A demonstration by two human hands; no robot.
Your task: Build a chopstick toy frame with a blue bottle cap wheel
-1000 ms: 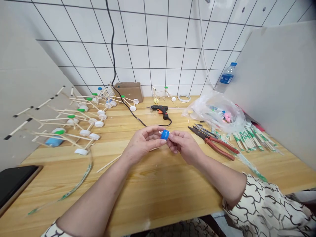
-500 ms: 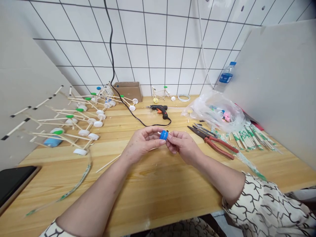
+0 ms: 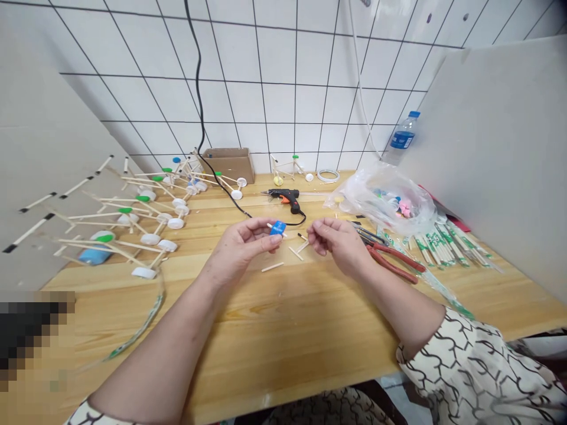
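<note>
My left hand [image 3: 239, 245] pinches a blue bottle cap [image 3: 277, 228] with a short wooden stick poked through it, held just above the wooden table [image 3: 283, 330]. My right hand [image 3: 339, 239] hovers a little to the right, apart from the cap. Its fingertips are pinched on a short stick piece [image 3: 303, 245]. Two loose stick pieces [image 3: 272, 267] lie on the table below and between the hands.
A black glue gun [image 3: 286, 195] and its cable lie behind the hands. Red-handled pliers [image 3: 392, 258], wrapped chopsticks [image 3: 447, 248] and a plastic bag of caps [image 3: 385, 198] sit right. Several stick-and-cap frames [image 3: 146, 206] crowd the left. A cardboard box [image 3: 230, 164] and a water bottle [image 3: 401, 139] stand at the back.
The hands have parted: my left hand carried the blue cap left, my right hand let go of it and drew right. Short stick pieces now show on the table between them.
</note>
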